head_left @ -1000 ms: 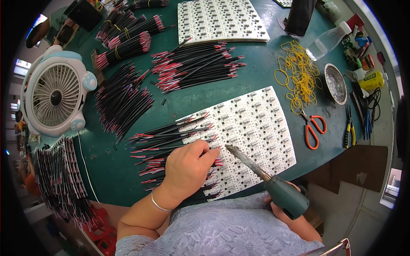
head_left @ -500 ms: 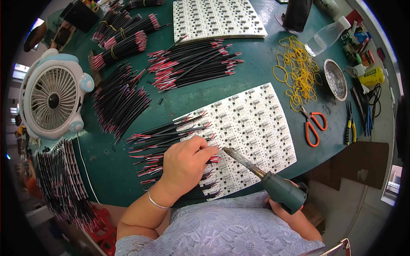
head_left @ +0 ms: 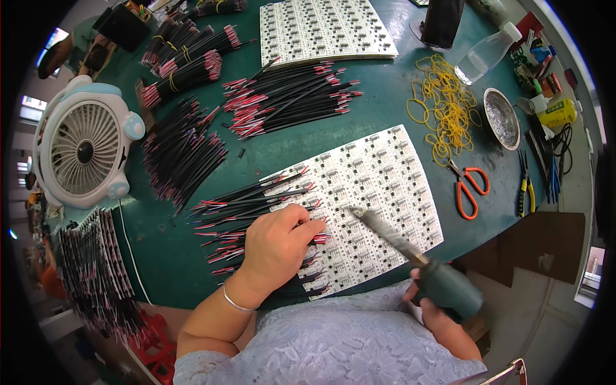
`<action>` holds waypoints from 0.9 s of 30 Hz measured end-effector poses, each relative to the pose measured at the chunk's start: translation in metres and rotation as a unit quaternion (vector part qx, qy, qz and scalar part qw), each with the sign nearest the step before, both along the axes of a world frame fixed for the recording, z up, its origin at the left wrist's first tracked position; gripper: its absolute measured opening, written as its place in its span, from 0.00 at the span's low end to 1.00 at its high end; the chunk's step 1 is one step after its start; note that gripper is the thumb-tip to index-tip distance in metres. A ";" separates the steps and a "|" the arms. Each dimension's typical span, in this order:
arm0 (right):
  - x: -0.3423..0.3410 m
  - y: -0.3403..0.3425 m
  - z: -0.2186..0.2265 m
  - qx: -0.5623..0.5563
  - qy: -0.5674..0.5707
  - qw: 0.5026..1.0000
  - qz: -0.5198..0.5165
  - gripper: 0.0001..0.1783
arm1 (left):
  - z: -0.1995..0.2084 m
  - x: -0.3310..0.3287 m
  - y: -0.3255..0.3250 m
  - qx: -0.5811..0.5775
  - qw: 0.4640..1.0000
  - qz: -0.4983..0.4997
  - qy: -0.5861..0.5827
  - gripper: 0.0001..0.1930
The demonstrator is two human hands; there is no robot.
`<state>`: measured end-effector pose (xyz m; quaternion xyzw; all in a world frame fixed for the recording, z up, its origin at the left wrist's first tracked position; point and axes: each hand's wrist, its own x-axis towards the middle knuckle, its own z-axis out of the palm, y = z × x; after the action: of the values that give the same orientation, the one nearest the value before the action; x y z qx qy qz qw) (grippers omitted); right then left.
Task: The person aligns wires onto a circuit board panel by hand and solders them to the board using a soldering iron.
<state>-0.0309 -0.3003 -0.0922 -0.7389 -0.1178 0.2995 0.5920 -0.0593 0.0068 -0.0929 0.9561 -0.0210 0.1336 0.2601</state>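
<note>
A white circuit board sheet (head_left: 378, 192) lies flat on the green table (head_left: 167, 269), with black wires (head_left: 256, 190) fanned across its left edge. Over that edge the left hand (head_left: 277, 240) is curled closed on the wires, thumb and forefinger pinched at their red ends; which wire they grip is hidden. Right of and nearer than the sheet, the right hand (head_left: 436, 316) wraps a green-handled soldering iron (head_left: 449, 289), its blurred tip over the sheet's middle. Right of the sheet lie orange-handled scissors (head_left: 466, 199); beyond its upper right corner, yellow rubber bands (head_left: 446, 106). Beyond the sheet are a wire pile (head_left: 289, 99) and, farther, stacked boards (head_left: 327, 29). Well left of it stands a fan (head_left: 83, 151).
</note>
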 end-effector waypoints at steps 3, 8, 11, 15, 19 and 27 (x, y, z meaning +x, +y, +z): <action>0.007 -0.002 -0.009 0.222 0.068 0.968 -0.096 0.25 | -0.002 -0.001 0.002 -0.010 1.000 -0.007 -0.015 0.16; 0.008 -0.011 -0.009 0.114 -0.064 0.991 -0.038 0.27 | 0.038 -0.023 0.004 -0.048 0.996 0.053 -0.056 0.15; 0.007 -0.016 -0.012 0.053 -0.063 0.997 0.007 0.25 | 0.055 -0.025 -0.008 -0.041 0.999 0.016 0.002 0.13; 0.012 -0.003 -0.004 0.078 -0.084 0.993 0.040 0.18 | 0.017 -0.022 -0.023 0.018 1.000 0.000 0.008 0.21; 0.010 -0.009 -0.002 0.021 -0.105 0.993 0.050 0.16 | 0.007 -0.020 -0.025 0.055 0.998 -0.004 0.024 0.19; 0.003 -0.009 0.003 0.014 -0.032 0.999 0.036 0.16 | 0.001 -0.017 -0.026 0.033 0.999 -0.002 -0.008 0.18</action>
<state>-0.0281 -0.3097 -0.0891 -0.7348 -0.1670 0.2953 0.5873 -0.0766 -0.0187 -0.0922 0.9630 -0.0289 0.1400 0.2284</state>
